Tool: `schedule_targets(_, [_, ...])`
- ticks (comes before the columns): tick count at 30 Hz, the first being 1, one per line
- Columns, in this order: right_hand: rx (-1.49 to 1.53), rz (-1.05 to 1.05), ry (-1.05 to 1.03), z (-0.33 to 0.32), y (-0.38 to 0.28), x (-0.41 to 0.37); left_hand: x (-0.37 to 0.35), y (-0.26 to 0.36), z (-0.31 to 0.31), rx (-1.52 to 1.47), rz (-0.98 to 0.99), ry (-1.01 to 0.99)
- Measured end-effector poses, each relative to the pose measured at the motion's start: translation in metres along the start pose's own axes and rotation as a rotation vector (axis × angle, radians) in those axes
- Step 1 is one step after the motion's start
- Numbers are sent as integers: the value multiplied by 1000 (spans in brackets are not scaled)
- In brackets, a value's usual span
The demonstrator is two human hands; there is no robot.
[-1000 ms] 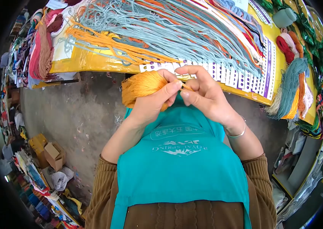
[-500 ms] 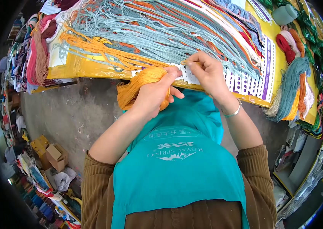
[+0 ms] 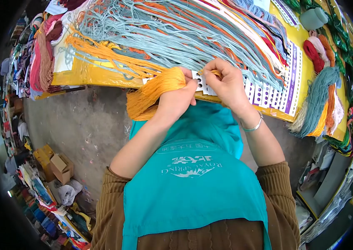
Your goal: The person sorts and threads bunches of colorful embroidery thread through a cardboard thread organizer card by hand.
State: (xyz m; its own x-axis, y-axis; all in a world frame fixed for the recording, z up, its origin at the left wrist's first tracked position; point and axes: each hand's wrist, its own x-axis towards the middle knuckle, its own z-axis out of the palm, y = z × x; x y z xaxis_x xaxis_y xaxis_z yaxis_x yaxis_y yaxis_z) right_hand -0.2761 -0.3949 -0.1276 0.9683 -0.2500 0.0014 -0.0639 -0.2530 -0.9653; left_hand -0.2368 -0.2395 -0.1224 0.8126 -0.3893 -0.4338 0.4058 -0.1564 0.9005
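Note:
A thick skein of orange-yellow thread (image 3: pixel 153 93) hangs over my left hand (image 3: pixel 174 100), which is closed around it near the table's front edge. My left thumb and fingertips also meet the end of a white punched card (image 3: pixel 200 81). Close on the right, my right hand (image 3: pixel 228 85) is closed in a pinch on an orange-yellow strand (image 3: pixel 216 72) beside that card. Several more punched thread cards (image 3: pixel 264 93) lie in a row to the right. Long light-blue, grey and orange threads (image 3: pixel 151 41) stretch away across the table from the cards.
The yellow-covered table edge (image 3: pixel 114 81) runs in front of me. Hanks in teal, yellow and orange (image 3: pixel 318 100) hang at the right, near a grey-green cup (image 3: pixel 313 17). Pink and brown hanks (image 3: pixel 41 62) hang at the left. A cardboard box (image 3: pixel 61 168) stands on the floor.
My left fingers have drawn in, with the thumb now against the card's end. My right hand has turned slightly, still pinching the strand, which now loops over the fingers.

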Motion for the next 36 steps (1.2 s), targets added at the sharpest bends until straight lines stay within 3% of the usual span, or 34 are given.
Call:
schedule_targets(7, [-100, -44, 23, 7, 3, 0, -2, 9, -8, -148, -82, -56])
schedule_targets(13, [-62, 12, -14, 7, 0, 1, 4, 8, -12, -108, -73, -133])
schedule_targets(15, [-17, 67, -35, 6, -3, 1, 5, 9, -11, -64, -104, -104])
schedule_targets(19, [-72, -13, -53, 4, 1, 3, 5, 8, -17, 153, -70, -70])
schedule_targets(25, [-167, 30, -126, 3, -4, 6, -7, 16, -35, 52, -31, 49])
schedule_targets(27, [-202, 92, -170, 2, -9, 8, -10, 19, -30, -24, -33, -35])
schedule_targets(30, [-282, -30, -116, 7, -3, 6, -12, 23, -24, -135, -96, -186])
schedule_targets(33, [-350, -13, -101, 10, -3, 7, -11, 26, -27, -199, -191, -293])
schedule_targets(36, [-151, 128, -165, 7, -6, 12, -4, 22, -29, -275, -221, -295])
